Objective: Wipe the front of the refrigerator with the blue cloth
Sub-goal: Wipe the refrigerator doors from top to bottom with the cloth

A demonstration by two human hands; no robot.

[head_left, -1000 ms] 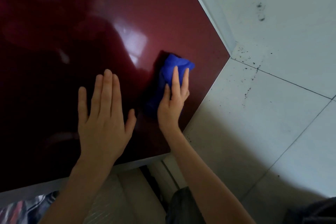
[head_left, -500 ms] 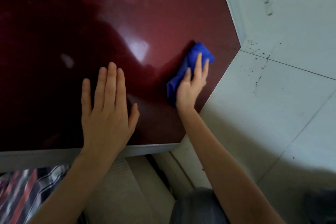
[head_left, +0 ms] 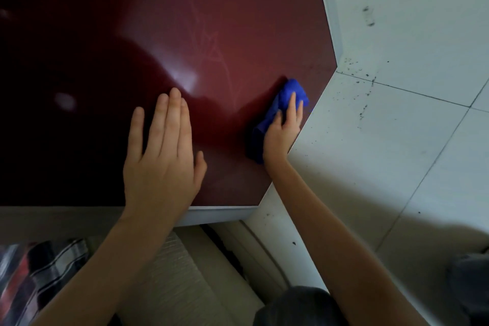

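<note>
Glossy dark-red refrigerator front (head_left: 238,34) fills the view. Left hand (head_left: 161,161) lies flat on it, fingers straight and together. Blue cloth (head_left: 285,92), bunched, sits against the door near its right edge, pressed there by the extended fingers of the right hand (head_left: 281,135). White tiles (head_left: 397,145), speckled dark, lie beyond.

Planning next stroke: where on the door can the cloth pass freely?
Free: the door stretch above both hands, and the strip between left hand and cloth. Crowded: right hand presses the cloth at the door's edge by the tiles.
</note>
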